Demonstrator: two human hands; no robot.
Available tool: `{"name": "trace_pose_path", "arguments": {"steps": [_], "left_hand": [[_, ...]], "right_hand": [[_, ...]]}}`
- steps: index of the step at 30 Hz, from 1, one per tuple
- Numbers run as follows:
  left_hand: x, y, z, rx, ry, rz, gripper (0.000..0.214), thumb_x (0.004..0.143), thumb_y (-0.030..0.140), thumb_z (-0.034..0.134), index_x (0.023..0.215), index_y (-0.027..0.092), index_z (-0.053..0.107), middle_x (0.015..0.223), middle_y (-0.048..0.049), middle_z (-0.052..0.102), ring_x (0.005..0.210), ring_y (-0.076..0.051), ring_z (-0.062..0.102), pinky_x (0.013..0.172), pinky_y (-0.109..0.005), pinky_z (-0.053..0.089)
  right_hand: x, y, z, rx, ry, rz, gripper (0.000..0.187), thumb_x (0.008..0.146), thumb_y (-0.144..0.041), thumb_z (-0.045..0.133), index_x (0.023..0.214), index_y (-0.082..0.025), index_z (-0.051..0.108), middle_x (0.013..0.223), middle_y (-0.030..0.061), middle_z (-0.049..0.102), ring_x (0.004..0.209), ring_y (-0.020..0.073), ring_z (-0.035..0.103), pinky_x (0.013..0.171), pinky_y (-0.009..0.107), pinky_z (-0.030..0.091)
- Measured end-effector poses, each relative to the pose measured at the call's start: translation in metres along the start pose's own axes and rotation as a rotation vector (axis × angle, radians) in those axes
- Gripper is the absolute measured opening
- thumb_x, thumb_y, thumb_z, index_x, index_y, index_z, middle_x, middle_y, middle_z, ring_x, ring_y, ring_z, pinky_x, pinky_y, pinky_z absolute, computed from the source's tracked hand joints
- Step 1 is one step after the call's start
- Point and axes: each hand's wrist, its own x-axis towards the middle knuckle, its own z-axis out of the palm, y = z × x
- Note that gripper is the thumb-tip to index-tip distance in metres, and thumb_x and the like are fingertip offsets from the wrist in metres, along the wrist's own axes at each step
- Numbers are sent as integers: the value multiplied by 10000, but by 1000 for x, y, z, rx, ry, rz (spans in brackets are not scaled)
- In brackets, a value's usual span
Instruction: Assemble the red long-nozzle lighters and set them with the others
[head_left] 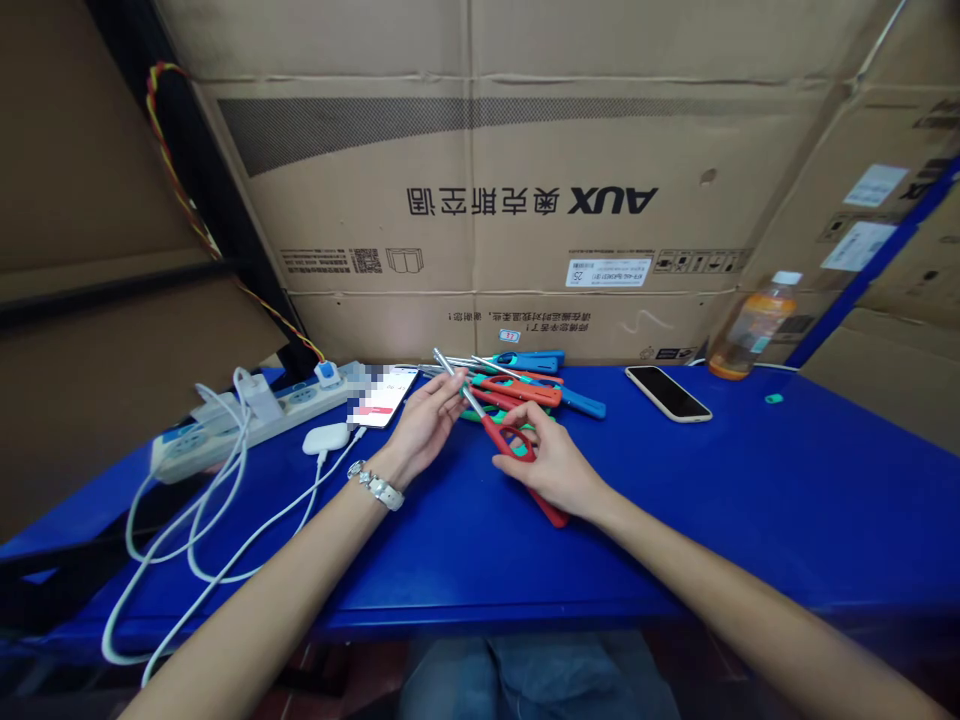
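Observation:
My right hand (550, 462) is closed round the red handle of a long-nosed lighter (504, 442), a finger hooked in its trigger loop. The lighter's metal tube points up and left. My left hand (424, 418), with a watch on the wrist, pinches that metal tube near its tip with its fingertips. Just behind both hands lies a pile of similar lighters (534, 382) with red, blue and green handles on the blue table (750, 500).
A phone (667, 392) lies face up at the right, an orange drink bottle (750, 328) behind it. At the left are a power strip (247, 415) with white chargers and cables, a white puck (326, 438) and another phone (382, 395). Cardboard boxes wall the back.

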Motion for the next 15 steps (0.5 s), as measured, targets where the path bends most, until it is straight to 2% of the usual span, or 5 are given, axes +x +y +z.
{"name": "trace_pose_path", "arguments": {"steps": [3,7,9,11,15], "left_hand": [[-1,-1,1,-7,-27,10,180,792,183,763,962,146,716,908,-47,746,801,-125,686,799,-234,524],[-5,-10,4,24,-126,-35,224,730,214,821,910,143,709,876,-34,738,784,-130,671,789,-256,518],[-7,-14,5,45,-178,-60,225,706,220,841,873,134,717,862,-32,733,789,-127,659,790,-252,509],[-9,-15,6,54,-203,-86,222,694,228,850,852,137,724,869,-30,730,815,-130,655,804,-251,501],[-12,-14,7,77,-233,-143,277,685,241,858,911,143,732,910,-37,729,820,-132,652,786,-251,501]], "right_hand": [[4,0,0,18,-7,14,343,781,-344,699,1052,-182,563,1022,62,650,713,139,628,514,241,524],[8,-6,-2,63,-62,51,476,872,-481,577,1227,-164,558,975,102,690,772,194,689,390,199,504],[6,-10,-3,48,-78,72,505,904,-522,518,1260,-164,541,873,78,703,578,142,659,345,175,461],[4,-12,-3,49,-90,95,497,934,-555,452,1233,-168,539,727,28,691,374,85,546,314,162,411],[1,-15,0,145,-77,120,436,931,-614,423,1057,-203,494,509,-62,585,277,93,473,271,151,344]]}}
